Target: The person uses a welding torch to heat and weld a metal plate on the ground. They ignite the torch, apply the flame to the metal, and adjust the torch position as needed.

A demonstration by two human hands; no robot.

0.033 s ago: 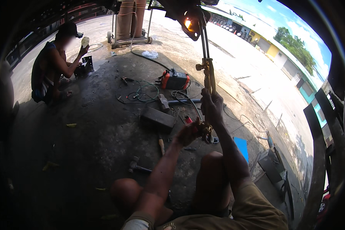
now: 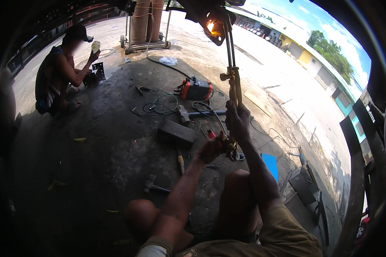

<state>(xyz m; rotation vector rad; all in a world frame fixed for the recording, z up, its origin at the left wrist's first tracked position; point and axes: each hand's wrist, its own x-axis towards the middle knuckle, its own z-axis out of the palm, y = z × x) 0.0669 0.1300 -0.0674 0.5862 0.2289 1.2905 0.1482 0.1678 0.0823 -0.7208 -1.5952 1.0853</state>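
A brass cutting torch [image 2: 235, 83] with long dark tubes points up and away from me. My right hand [image 2: 238, 121] is wrapped round its handle. Lower down, my left hand [image 2: 211, 150] is closed at the valve and hose end of the torch. Something small and red [image 2: 211, 134] shows beside that hand; its kind I cannot make out. At the torch's far tip, a bright orange glow [image 2: 210, 26] lights a dark metal bracket [image 2: 218, 37] with holes, which hangs at the top of the view. The tip itself is partly lost in the glow.
An orange-and-black machine [image 2: 196, 90] with cables stands ahead. Nearer lie a sledgehammer [image 2: 183, 115], a dark block [image 2: 176, 132], a small hammer [image 2: 151, 185] and a blue sheet [image 2: 269, 167]. A person [image 2: 58, 75] squats at left. Gas cylinders [image 2: 140, 25] stand on a cart behind.
A tiny orange spark now shows on the floor left of the dark block. The torch and both hands have shifted very slightly.
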